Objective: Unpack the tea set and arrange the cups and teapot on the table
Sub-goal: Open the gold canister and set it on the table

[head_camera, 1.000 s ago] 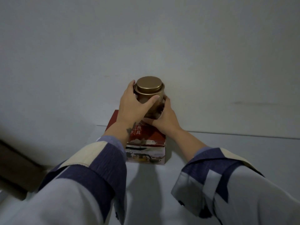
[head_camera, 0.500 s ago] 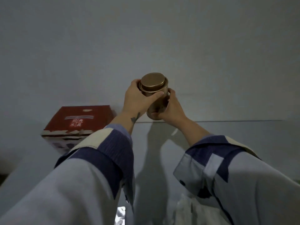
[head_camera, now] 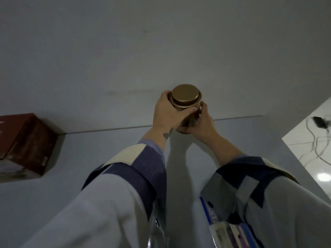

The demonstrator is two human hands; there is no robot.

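Observation:
A round golden tin [head_camera: 186,102] with a stepped lid is held between both hands near the far edge of the grey table [head_camera: 107,149]. My left hand [head_camera: 167,113] wraps its left side, thumb across the front. My right hand [head_camera: 202,120] cups its right side and bottom. I cannot tell whether the tin's base touches the table. The red tea set box [head_camera: 26,145] stands closed at the far left, apart from my hands. No cups or teapot are in sight.
A grey wall rises right behind the table. The table's right edge runs diagonally; beyond it, a white tiled floor [head_camera: 313,158] holds a dark adapter with cables [head_camera: 320,122]. A blue-edged packet [head_camera: 227,228] lies under my right sleeve.
Both hands have carried the tin off the top of the red box and to the right. The box now lies far to the left, and the floor at the right has come into sight.

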